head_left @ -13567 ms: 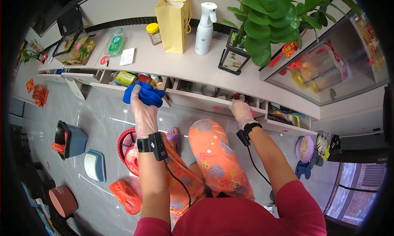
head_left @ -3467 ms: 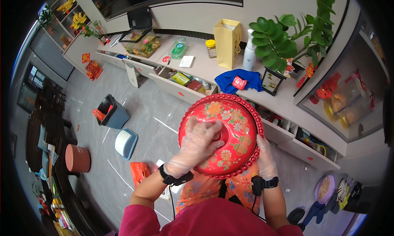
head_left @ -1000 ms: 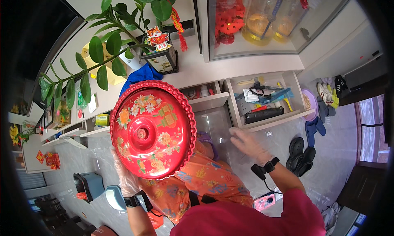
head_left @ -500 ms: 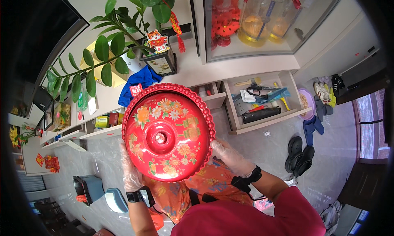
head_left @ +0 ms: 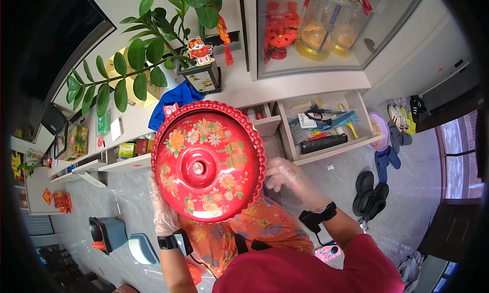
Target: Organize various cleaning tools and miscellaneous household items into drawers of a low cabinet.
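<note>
A round red lidded candy box (head_left: 214,170) with a beaded rim, painted flowers and a knob in the lid fills the middle, held up in front of my body. My left hand (head_left: 164,209), in a clear plastic glove, grips its left side; the fingers are partly hidden beneath it. Just off the box's right edge is my right hand (head_left: 295,181), also gloved, with fingers apart and nothing in them. Behind the box, a blue cloth (head_left: 175,102) lies on the cabinet top.
An open drawer (head_left: 333,153) with tools and packets juts out at right. A potted plant (head_left: 201,76) stands on the cabinet (head_left: 239,86), its leaves reaching left. Black clogs (head_left: 371,193), a purple basin (head_left: 381,132) and a grey-blue bin (head_left: 114,234) are on the floor.
My right hand has let go of the box's right edge and moved slightly away, its fingers opening. My left hand keeps its hold, and the box has hardly moved.
</note>
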Demonstrator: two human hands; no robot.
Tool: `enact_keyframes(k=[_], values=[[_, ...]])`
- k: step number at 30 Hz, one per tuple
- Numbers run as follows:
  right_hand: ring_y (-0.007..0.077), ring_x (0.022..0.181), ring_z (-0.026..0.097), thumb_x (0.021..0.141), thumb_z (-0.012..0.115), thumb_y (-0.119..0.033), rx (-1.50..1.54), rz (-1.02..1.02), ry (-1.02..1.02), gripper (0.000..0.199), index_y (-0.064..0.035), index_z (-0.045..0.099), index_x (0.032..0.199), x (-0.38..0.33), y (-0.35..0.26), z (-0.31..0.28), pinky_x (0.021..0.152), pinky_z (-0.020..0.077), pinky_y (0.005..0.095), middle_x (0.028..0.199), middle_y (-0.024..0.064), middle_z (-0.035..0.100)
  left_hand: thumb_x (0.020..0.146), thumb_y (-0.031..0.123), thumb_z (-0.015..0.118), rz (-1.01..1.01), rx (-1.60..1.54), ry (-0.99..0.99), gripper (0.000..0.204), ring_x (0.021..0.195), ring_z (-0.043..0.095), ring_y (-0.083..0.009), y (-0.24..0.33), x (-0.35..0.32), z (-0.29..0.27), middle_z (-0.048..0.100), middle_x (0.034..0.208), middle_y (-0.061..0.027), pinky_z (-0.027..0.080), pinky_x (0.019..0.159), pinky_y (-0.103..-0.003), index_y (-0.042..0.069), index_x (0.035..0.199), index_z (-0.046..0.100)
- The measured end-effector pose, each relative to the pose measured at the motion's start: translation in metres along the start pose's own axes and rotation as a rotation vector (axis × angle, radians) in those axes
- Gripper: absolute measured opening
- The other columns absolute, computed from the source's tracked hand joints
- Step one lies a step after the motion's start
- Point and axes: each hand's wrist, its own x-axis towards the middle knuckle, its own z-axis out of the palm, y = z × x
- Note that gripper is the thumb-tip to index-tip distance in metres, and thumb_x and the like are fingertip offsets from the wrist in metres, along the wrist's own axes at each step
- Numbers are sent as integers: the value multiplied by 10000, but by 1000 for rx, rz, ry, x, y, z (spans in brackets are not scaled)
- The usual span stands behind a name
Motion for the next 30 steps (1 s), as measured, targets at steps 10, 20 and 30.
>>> enact_keyframes(k=[10, 20, 30], values=[[128, 666, 614, 982, 445, -372, -111, 152, 586, 406, -36, 519, 1198, -2, 6, -147, 553, 483, 232, 1002, 108, 655, 936, 533, 469, 131, 20, 87, 641, 1201, 518, -235, 17, -23, 2, 491, 1369, -100, 450, 1000, -401, 90, 1391, 385], [94, 885, 554, 958, 535, -351, -152, 155, 77, 478, -31, 449, 1302, 15, -12, -15, 758, 444, 230, 1146, 34, 594, 941, 570, 414, 179, 93, 86, 675, 1273, 444, -229, 22, -39, -9, 412, 1438, -76, 386, 1054, -415, 111, 1428, 325], [66, 788, 484, 833, 541, -659, -13, 272, -93, 771, -82, 409, 1327, 39, -16, 65, 558, 376, 214, 1078, 7, 546, 943, 539, 442, 12, 32, 58, 640, 1205, 521, -237, 19, -27, -5, 487, 1377, -101, 454, 1001, -396, 86, 1392, 382]])
